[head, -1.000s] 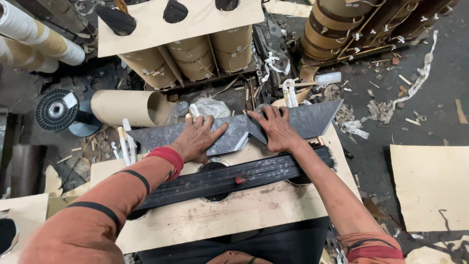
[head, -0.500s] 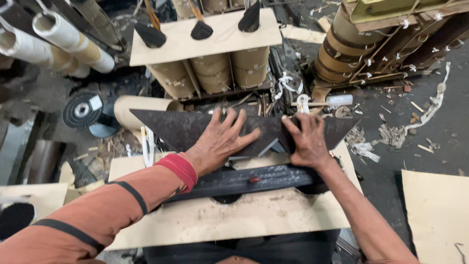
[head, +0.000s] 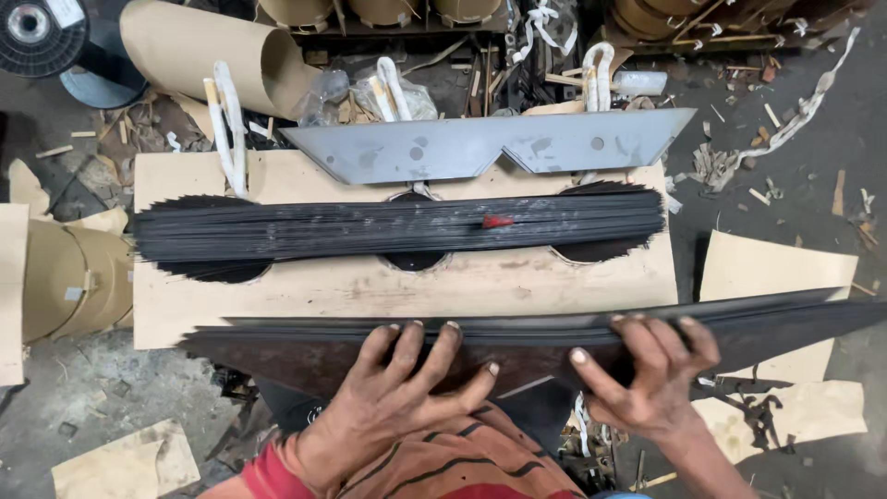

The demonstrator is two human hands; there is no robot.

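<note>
Both hands grip a long, thin stack of dark metal sheets (head: 554,337) held near the body, across the near edge of the wooden board (head: 388,291) that serves as the work surface. The left hand (head: 388,393) lies flat on top with its fingers (head: 420,346) spread wide and curled over the far edge of the stack; the right hand (head: 647,374) does the same further along, fingers wrapped over that edge and thumb pressing from below. The sheets look stiff, very thin and sharp along their edges, with a dull, slightly rusty face and slanted ends. Bare skin on such edges could be cut if the stack slides, and since the long right end hangs well past the board with no support, the sheets could fan apart or droop and slip out of the grip. Further away on the board lies a thick bundle of black sheets (head: 397,226) standing on edge, ridged like the pages of a book, with a small red mark near its middle and resting over three round cut-outs. Beyond it a paler grey metal plate (head: 490,148) lies flat, smooth, with a notch in its middle and angled ends. Brown cardboard tubes (head: 199,51), white tape strips (head: 226,120) and scraps crowd the floor (head: 795,199) around.
</note>
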